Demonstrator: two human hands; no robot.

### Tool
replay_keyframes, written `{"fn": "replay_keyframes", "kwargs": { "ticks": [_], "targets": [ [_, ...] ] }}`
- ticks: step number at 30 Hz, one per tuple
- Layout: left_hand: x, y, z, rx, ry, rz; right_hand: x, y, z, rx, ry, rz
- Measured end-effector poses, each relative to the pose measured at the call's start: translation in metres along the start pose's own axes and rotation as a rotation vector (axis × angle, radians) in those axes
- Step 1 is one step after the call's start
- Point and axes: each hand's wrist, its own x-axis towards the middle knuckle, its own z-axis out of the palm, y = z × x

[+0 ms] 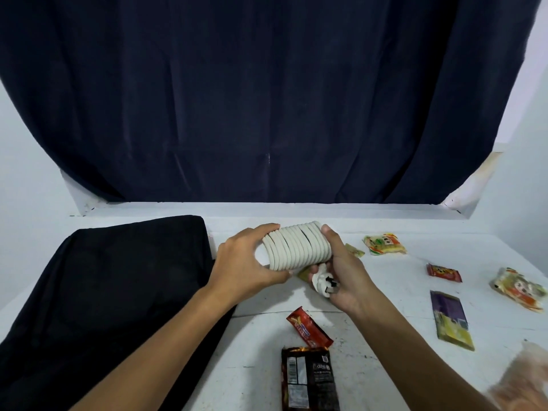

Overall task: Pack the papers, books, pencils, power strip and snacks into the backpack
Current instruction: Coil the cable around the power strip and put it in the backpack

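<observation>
Both hands hold a white power strip above the table, its cord wound round it in many turns. My left hand grips its left end. My right hand grips the right end and also holds the white plug under it. A black backpack lies flat on the left of the table, touching my left forearm. Snack packets lie on the right: a red bar, a dark brown packet, a purple-and-yellow packet, a small red packet and two yellow-orange bags.
The white table ends at a white ledge at the back, under a dark blue curtain. A small yellowish packet peeks out behind my right hand. A blurred orange bag sits at the bottom right corner.
</observation>
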Motion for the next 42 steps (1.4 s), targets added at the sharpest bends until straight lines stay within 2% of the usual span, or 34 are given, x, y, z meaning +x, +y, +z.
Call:
{"fn": "replay_keyframes", "kwargs": {
  "ticks": [4, 8, 12, 15, 19, 25, 28, 31, 36, 39, 42],
  "targets": [
    [-0.006, -0.002, 0.012, -0.136, 0.016, -0.139, -0.004, 0.007, 0.006, 0.020, -0.004, -0.072],
    [-0.016, 0.003, 0.027, -0.689, -0.029, -0.484, -0.006, 0.018, 0.014, -0.001, -0.023, -0.180],
    [-0.029, 0.016, 0.035, -1.027, -0.082, -0.681, -0.017, 0.032, 0.024, -0.245, 0.023, -0.394],
    [-0.036, 0.027, 0.035, -1.265, -0.137, -0.759, -0.031, 0.038, 0.028, -0.475, 0.048, -0.552],
    [-0.045, 0.042, 0.029, -1.457, -0.173, -0.814, -0.050, 0.042, 0.027, -0.692, 0.065, -0.732],
    [-0.062, 0.070, 0.013, -1.730, -0.172, -0.863, -0.073, 0.051, 0.028, -0.970, 0.021, -0.851],
    [-0.075, 0.074, 0.005, -1.780, -0.191, -0.825, -0.091, 0.057, 0.024, -1.026, -0.042, -0.936],
    [-0.093, 0.078, -0.009, -1.746, -0.217, -0.802, -0.110, 0.061, 0.018, -1.032, -0.177, -0.912],
    [-0.135, 0.076, -0.034, -1.515, -0.254, -0.771, -0.144, 0.073, 0.014, -0.977, -0.340, -0.765],
    [-0.163, 0.064, -0.053, -1.412, -0.237, -0.739, -0.162, 0.089, 0.021, -0.849, -0.387, -0.712],
    [-0.182, 0.055, -0.077, -1.208, -0.262, -0.688, -0.173, 0.107, 0.030, -0.708, -0.447, -0.677]
  ]
}}
